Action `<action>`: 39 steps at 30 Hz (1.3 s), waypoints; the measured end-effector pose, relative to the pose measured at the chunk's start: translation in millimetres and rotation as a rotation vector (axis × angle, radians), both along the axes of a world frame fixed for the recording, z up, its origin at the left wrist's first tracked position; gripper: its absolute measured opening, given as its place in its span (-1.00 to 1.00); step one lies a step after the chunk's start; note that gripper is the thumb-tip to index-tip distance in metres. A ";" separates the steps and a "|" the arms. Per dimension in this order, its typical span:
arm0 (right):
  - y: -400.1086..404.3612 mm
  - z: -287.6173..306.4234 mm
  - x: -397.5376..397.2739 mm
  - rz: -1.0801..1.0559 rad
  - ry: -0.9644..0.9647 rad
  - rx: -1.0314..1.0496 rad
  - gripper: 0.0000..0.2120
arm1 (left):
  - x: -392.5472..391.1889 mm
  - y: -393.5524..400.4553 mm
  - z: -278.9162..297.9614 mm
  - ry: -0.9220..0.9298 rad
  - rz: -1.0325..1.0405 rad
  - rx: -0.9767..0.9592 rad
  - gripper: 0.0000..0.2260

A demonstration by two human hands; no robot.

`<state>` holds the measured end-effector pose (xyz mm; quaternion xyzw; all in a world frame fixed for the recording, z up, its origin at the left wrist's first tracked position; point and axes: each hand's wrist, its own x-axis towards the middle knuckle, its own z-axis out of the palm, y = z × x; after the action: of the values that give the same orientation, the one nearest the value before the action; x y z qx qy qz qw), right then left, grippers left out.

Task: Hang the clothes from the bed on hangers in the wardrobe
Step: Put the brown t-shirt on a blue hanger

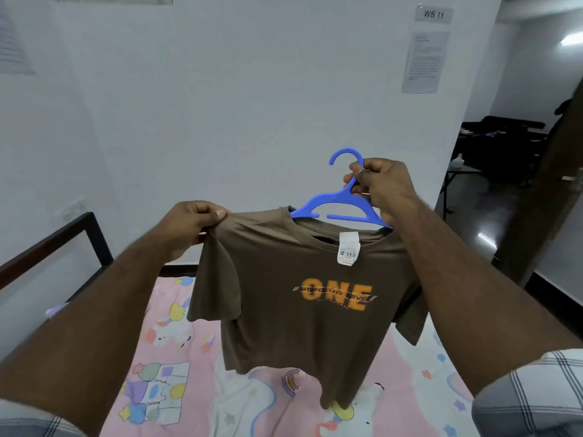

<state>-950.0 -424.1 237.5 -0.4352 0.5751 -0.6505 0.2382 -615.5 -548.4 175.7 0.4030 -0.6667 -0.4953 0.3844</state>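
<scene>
You are mid-way through seating the brown T-shirt (303, 298) on the blue hanger (339, 205), held up over the bed (176, 357). Your right hand (380, 187), at 1 o'clock from the shirt's print, is curled round the hanger neck; your left hand (192, 225), at 10 o'clock, pinches the shoulder seam. The hanger's left arm looks outside the collar, so next pull that shoulder over it; the wardrobe is not in view.
</scene>
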 end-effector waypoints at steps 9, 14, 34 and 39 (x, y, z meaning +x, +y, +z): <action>3.7 -2.2 8.9 0.029 -0.027 -0.026 -0.91 | -22.7 5.3 -5.5 -0.161 0.115 -0.180 -0.89; -0.1 -3.8 14.0 0.024 -0.027 -0.020 -0.90 | -39.1 20.7 3.5 -0.272 0.110 -0.418 -0.86; 35.6 -71.6 -76.2 0.104 0.449 0.313 -0.73 | -25.6 10.8 9.5 -0.471 0.127 -0.521 -0.85; 29.4 -85.9 -86.9 0.003 0.481 0.348 -0.81 | 0.4 4.3 12.3 -0.476 0.131 -0.506 -0.84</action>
<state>-1036.9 -394.7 151.6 -0.5301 0.7174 -0.4201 0.1672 -615.1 -544.1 188.0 0.4409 -0.8120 -0.1808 0.3370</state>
